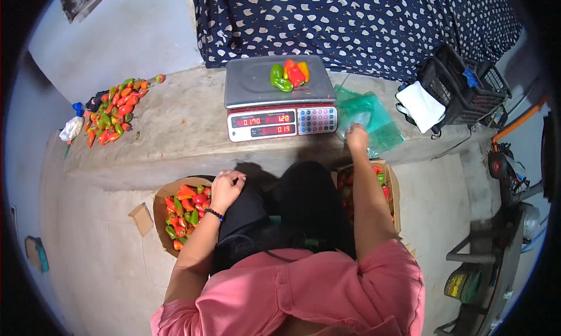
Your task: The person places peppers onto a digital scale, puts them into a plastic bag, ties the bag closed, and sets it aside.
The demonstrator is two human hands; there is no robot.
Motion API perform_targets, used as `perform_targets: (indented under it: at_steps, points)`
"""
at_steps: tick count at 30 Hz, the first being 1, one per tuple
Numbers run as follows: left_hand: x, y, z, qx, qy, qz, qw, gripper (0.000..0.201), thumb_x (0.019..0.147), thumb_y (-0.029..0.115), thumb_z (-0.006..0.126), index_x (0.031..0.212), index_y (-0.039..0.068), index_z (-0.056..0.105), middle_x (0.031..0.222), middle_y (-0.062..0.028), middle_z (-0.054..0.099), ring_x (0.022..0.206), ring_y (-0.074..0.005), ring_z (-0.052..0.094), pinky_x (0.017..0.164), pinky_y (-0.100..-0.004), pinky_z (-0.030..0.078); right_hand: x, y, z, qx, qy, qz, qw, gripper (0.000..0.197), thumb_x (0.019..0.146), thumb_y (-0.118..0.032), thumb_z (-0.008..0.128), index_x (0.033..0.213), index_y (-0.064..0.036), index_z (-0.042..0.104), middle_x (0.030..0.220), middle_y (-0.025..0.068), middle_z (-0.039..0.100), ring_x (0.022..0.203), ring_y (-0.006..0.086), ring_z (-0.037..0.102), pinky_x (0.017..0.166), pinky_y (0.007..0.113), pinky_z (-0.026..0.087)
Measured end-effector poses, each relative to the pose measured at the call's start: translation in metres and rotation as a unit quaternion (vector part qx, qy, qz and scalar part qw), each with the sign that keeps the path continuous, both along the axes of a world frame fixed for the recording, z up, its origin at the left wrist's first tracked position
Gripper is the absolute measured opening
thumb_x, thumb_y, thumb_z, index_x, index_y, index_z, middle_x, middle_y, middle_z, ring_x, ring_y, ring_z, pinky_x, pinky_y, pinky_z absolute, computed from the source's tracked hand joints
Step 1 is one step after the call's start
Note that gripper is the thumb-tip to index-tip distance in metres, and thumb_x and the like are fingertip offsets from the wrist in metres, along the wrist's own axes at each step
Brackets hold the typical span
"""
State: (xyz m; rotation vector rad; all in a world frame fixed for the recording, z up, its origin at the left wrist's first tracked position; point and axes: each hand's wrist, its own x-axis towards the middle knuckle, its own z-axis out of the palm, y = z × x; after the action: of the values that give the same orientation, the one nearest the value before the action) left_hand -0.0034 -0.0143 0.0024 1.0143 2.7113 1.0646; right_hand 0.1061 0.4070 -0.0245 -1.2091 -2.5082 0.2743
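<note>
On the concrete ledge my right hand pinches the near edge of some thin green plastic bags, its fingertips partly lost against the plastic. My left hand rests on my left knee with its fingers curled in and nothing seen in them. Between and beyond my hands stands a digital scale with a grey platform and a lit red display. Several peppers, green, red and orange, lie together on that platform.
A heap of mixed peppers lies on the ledge at the left. Cardboard boxes of peppers flank my legs: one left, one right, partly under my forearm. Black crates with a white cloth stand at right.
</note>
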Motion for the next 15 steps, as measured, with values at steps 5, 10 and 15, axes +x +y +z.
perform_targets:
  at_steps: [5,10,15]
  points:
    - [-0.003,0.001,0.002,0.024,-0.012,-0.02,0.999,0.015,0.077,0.02,0.06,0.081,0.008,0.068,0.083,-0.0108,0.065,0.086,-0.0304,0.058,0.079,-0.0385,0.046,-0.011,0.03,-0.017,-0.048,0.003,-0.121,0.992,0.022,0.081,-0.013,0.051,0.096,0.0006,0.059,0.094,0.0233,0.063,0.09,0.0357,0.062,0.077,0.044,0.05]
    - [-0.001,-0.005,-0.003,0.01,-0.006,-0.002,1.0,0.014,0.076,0.019,0.059,0.08,0.008,0.068,0.083,-0.0103,0.066,0.087,-0.0305,0.058,0.079,-0.039,0.047,-0.023,0.042,-0.004,-0.039,-0.073,-0.066,0.994,0.019,0.079,-0.012,0.051,0.089,0.0001,0.063,0.093,0.0212,0.065,0.088,0.0355,0.063,0.077,0.043,0.051]
    - [-0.004,0.001,-0.002,0.007,-0.008,-0.017,1.0,0.015,0.076,0.019,0.059,0.08,0.008,0.068,0.083,-0.0098,0.066,0.087,-0.0304,0.058,0.079,-0.0392,0.047,-0.029,0.092,-0.02,-0.047,-0.012,-0.104,0.993,0.017,0.077,-0.012,0.053,0.084,-0.0011,0.064,0.092,0.0202,0.065,0.086,0.0364,0.063,0.076,0.043,0.051]
